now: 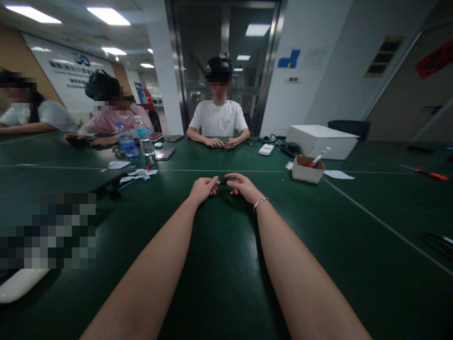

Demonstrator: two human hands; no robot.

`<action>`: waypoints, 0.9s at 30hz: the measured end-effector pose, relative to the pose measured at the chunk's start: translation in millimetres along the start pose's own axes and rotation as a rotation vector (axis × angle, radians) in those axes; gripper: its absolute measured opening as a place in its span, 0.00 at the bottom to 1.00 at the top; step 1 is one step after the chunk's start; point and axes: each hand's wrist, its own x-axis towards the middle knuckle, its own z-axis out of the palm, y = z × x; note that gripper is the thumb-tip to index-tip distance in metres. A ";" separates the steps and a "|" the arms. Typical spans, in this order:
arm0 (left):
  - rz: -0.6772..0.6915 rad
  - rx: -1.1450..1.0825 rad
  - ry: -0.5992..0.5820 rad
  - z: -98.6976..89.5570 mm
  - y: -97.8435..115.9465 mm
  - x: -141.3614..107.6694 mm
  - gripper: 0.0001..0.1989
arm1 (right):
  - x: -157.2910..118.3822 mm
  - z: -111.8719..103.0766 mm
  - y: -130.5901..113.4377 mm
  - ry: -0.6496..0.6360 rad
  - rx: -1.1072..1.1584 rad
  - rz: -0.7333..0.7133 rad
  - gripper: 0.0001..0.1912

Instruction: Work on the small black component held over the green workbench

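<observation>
Both arms reach out over the green table, and the hands meet at a small dark stick-like object (pixel 222 182), too small to identify exactly. Its left end, which looks lighter, is pinched between the thumb and fingers of my left hand (pixel 204 190). My right hand (pixel 245 186), with a silver bracelet (pixel 261 203) at the wrist, grips the dark right end with bent fingers. The object lies level, just above the tabletop. Part of it is hidden behind the fingertips.
Left lie crumpled papers (pixel 138 175) and two water bottles (pixel 144 137). Right stand a small open box (pixel 307 170) with a pen-like stick, a large white box (pixel 322 139) and a red-handled screwdriver (pixel 432 174). Across the green table (pixel 219 264) sits a person (pixel 219 118); two more people sit left.
</observation>
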 end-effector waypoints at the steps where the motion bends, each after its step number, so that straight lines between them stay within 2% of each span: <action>1: -0.004 0.001 0.001 0.0 0.3 0.0 0.25 | -0.3 -0.3 -0.1 -0.006 0.002 0.001 0.15; 14: -0.149 0.042 -0.004 -2.9 8.3 4.5 0.22 | -2.7 -4.3 0.5 -0.092 0.057 -0.009 0.20; 22: -0.075 0.100 0.069 0.2 5.5 2.1 0.25 | -2.7 -3.0 -1.8 -0.043 0.031 0.016 0.17; 27: -0.015 0.072 0.066 4.1 0.4 3.7 0.24 | -0.9 -1.0 -1.4 0.005 0.040 0.032 0.13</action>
